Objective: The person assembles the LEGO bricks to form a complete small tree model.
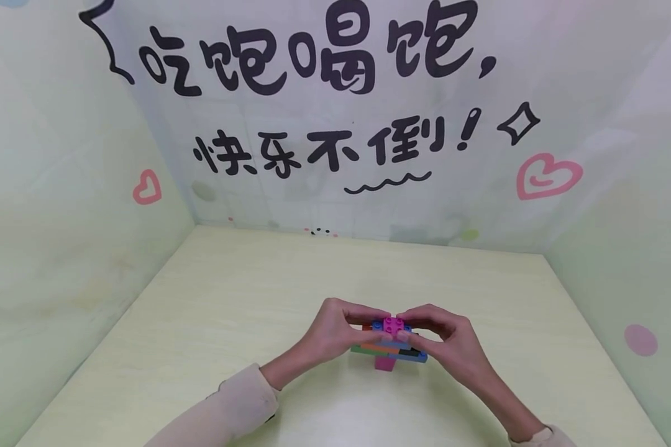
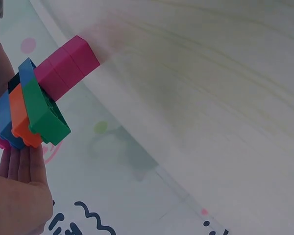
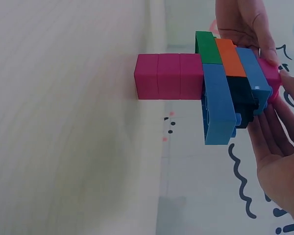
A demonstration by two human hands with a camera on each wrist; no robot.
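Note:
A toy building-block model stands on the table, its trunk a column of pink blocks (image 3: 169, 76). Above the trunk lies a layer with a green block (image 2: 45, 115) and a blue block (image 3: 218, 104). An orange block (image 2: 20, 113) and a black block (image 3: 241, 93) form the layer over that, followed by another blue layer. Topmost is a pink block (image 1: 394, 325) with studs. My left hand (image 1: 332, 330) pinches this top block from the left, thumb in front and fingers behind. From the right, my right hand (image 1: 460, 347) pinches the same block likewise.
The pale table (image 1: 218, 285) reaches back to a white wall (image 1: 291, 205) printed with black characters and pink hearts. Side walls (image 1: 620, 273) rise at left and right.

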